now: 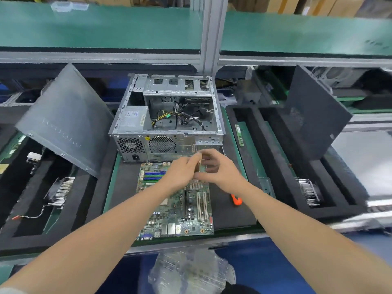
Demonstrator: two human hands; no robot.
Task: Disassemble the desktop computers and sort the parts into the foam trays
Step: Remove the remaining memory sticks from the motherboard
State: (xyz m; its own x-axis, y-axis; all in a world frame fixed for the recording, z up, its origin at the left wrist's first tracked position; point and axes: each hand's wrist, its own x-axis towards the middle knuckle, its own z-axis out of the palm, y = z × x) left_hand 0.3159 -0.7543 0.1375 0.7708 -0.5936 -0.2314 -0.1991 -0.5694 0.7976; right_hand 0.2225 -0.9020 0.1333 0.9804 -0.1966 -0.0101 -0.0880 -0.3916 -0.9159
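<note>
1. Hands: my left hand point(180, 172) and my right hand point(217, 169) are close together above the far end of the motherboard point(176, 211). The fingers of both are curled round a small brownish part point(199, 164), held on edge between them. I cannot tell what the part is.
2. Motherboard: it lies flat on a dark mat point(125, 187) on the surface point(108, 194), straight in front of me. Blue and green memory slots point(153, 176) are at its far left and white slots point(202, 205) toward its right. A small finned heatsink point(195, 184) sits just below my hands.
3. Computer case point(169, 143): it stands just behind the motherboard with its open side up. A power supply point(132, 119) is at its left, and loose cables point(176, 117) lie in the bay beside it.
4. Side panels: one grey panel point(65, 119) leans to the left of the case and a darker panel point(314, 115) stands to the right.
5. Foam trays: the left tray point(27, 225) holds a finned cooler point(61, 192) with a trailing wire. The right tray point(265, 149) holds another cooler point(309, 194), and a green memory stick point(239, 134) lies at its left side.
6. Tool: an orange-handled tool point(236, 200) lies on the mat just right of the motherboard, partly hidden by my right forearm.
</note>
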